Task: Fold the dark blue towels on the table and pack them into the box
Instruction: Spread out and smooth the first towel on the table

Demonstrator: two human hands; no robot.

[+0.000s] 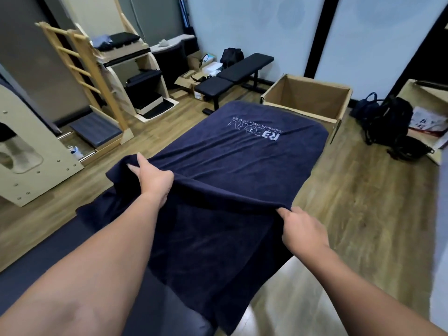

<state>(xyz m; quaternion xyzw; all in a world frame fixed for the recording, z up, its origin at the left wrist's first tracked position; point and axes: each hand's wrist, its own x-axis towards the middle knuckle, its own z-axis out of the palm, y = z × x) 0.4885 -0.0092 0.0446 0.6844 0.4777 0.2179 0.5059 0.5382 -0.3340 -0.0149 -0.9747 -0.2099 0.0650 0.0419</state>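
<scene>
Beyond the table, the cardboard box (312, 98) stands open; interior bottom hidden.

Both arms outstretched — left hand (151, 175) and right hand (301, 229) each in a pinching grip.

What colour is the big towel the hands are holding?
Dark navy blue towel with pale lettering, seen in the head view.

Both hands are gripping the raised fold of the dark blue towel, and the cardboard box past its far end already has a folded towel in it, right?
Not quite: the head view shows the cardboard box holding no towel. Left hand and right hand do grip the dark blue towel.
</scene>
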